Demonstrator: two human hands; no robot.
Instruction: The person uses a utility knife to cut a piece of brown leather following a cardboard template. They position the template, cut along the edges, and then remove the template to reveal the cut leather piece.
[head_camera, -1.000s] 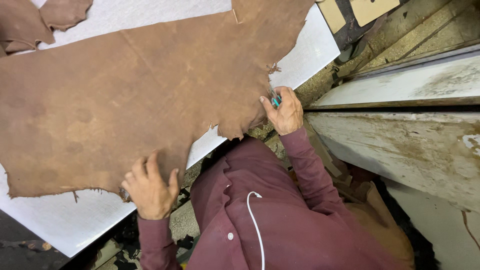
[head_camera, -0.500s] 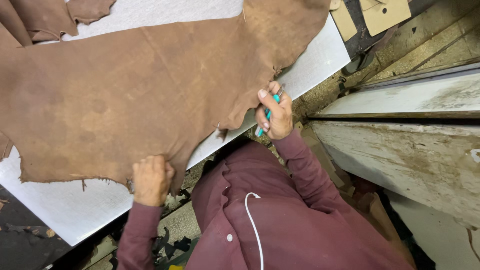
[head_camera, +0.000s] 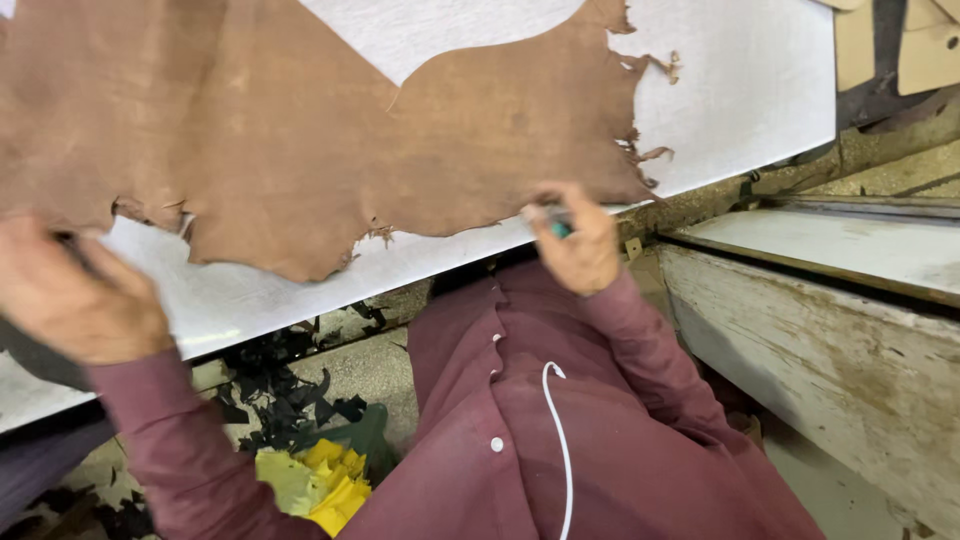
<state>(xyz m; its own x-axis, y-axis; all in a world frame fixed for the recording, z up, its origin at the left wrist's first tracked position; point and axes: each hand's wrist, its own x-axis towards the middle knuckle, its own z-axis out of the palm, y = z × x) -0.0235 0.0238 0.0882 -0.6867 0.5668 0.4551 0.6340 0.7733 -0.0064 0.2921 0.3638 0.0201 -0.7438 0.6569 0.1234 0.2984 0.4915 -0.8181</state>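
Spreading across the white cutting board (head_camera: 740, 90), the brown leather hide (head_camera: 300, 130) fills the head view from nine o'clock to about two o'clock. Its surface is matte, mottled tan-brown, with ragged, frayed edges and small torn tags along the right and lower borders. Its long axis runs roughly nine to three o'clock, and a deep curved notch cuts into its upper edge near twelve.

At nine o'clock the left hand (head_camera: 75, 300) is closed on the hide's lower left edge. Just right of centre, the right hand (head_camera: 575, 240) pinches the hide's lower edge while curled around a small teal tool (head_camera: 560, 228). Black scraps (head_camera: 290, 395) and yellow pieces (head_camera: 315, 485) lie toward seven o'clock, beside the maroon shirt (head_camera: 600, 440).
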